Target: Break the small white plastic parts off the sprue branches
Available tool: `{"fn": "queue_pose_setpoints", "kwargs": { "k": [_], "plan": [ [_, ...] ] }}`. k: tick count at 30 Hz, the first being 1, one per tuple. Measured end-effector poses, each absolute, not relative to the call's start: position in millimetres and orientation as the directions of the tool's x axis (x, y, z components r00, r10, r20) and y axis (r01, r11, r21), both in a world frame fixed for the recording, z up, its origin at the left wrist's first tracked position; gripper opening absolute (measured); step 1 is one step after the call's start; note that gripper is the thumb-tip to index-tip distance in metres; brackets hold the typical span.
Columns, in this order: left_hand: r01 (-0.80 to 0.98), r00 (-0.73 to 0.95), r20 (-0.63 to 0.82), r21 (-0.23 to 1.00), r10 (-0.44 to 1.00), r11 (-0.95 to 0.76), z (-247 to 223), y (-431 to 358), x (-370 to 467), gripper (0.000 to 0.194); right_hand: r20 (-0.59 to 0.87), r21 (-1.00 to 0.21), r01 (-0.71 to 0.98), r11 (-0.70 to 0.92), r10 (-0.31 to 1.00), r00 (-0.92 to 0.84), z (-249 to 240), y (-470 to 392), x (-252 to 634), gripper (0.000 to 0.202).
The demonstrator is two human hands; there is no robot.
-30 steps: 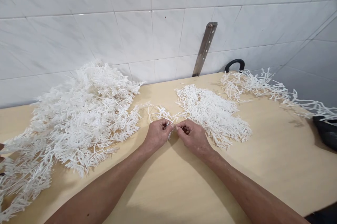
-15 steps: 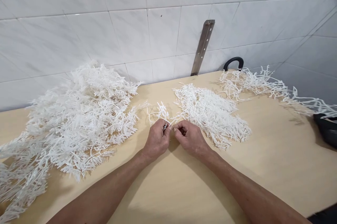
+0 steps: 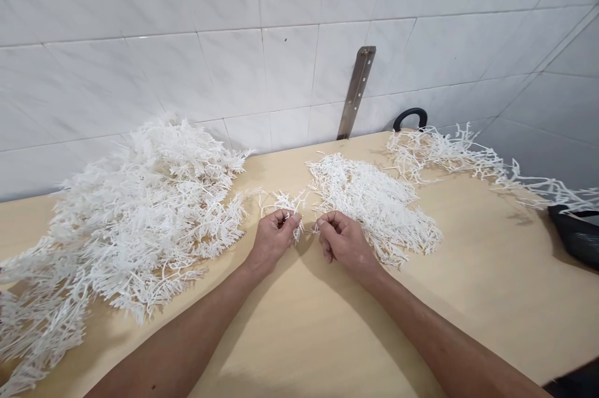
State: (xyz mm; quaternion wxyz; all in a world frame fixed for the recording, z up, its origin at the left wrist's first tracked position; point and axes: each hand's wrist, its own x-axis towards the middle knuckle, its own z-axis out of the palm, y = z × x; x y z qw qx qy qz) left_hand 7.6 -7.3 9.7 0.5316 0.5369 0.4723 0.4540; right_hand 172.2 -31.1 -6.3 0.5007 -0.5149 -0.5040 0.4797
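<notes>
A thin white branched sprig (image 3: 284, 201), like plastic foliage, is pinched between the thumb and fingers of my left hand (image 3: 275, 236). Its twigs spread above and to the right of the fingertips. My right hand (image 3: 344, 239) is closed in a pinch just to the right, with a small white piece (image 3: 314, 231) at its fingertips. A narrow gap separates the two hands. Close behind my right hand lies a flat heap of short white pieces (image 3: 369, 201). To the left rises a large pile of bushy white sprigs (image 3: 159, 198).
Bare-looking white stems (image 3: 449, 151) stretch along the table's (image 3: 491, 248) back right. A black curved handle (image 3: 410, 116) stands behind them, and a black object (image 3: 578, 236) sits at the right edge. A metal strip (image 3: 357, 92) leans against the tiled wall (image 3: 229, 73).
My hands have moved slightly apart, the right one shifting rightward. The sprig in my left hand has turned, its twigs now lower and spread to the right. The view has tilted slightly up.
</notes>
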Motion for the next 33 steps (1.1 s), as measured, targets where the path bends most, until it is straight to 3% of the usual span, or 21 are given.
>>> {"fn": "queue_pose_setpoints", "kwargs": {
  "k": [5,10,13,15,18,20,26,33],
  "plan": [
    [-0.089,0.205,-0.112,0.987,0.972,0.133,12.3,-2.1,2.6,0.041,-0.013,-0.993,-0.115,-0.024,0.995,-0.095,-2.6,-32.2,180.6,0.034],
    [-0.104,0.222,-0.115,0.985,0.968,0.141,12.4,-1.5,2.1,0.039,-0.012,-0.994,-0.103,-0.025,0.992,-0.123,-1.4,-32.4,180.3,0.034],
    [-0.104,0.234,-0.106,0.986,0.966,0.133,11.9,-1.6,1.9,0.039,-0.003,-1.000,-0.011,-0.003,0.998,-0.065,-7.7,-29.9,183.4,0.030],
    [-0.108,0.240,-0.098,0.986,0.966,0.127,11.1,-1.3,2.0,0.039,0.041,-0.987,0.159,0.035,0.999,0.033,-12.2,-27.8,186.9,0.025],
    [-0.101,0.239,-0.095,0.987,0.966,0.122,9.0,-0.9,2.7,0.039,0.232,-0.884,0.448,0.137,0.959,0.165,-13.6,-26.7,189.8,0.019],
    [-0.081,0.234,-0.092,0.990,0.968,0.113,7.5,-1.0,3.4,0.038,0.351,-0.815,0.539,0.212,0.921,0.170,-10.2,-27.8,188.1,0.020],
    [-0.006,0.247,-0.058,0.998,0.967,0.061,4.4,-2.9,5.6,0.037,0.403,-0.780,0.536,0.323,0.915,0.034,-0.3,-32.6,173.2,0.019],
    [0.012,0.264,-0.036,0.999,0.964,0.035,1.8,-3.1,6.9,0.035,0.380,-0.808,0.493,0.324,0.925,0.013,-4.7,-30.8,167.1,0.018]
  ]
}}
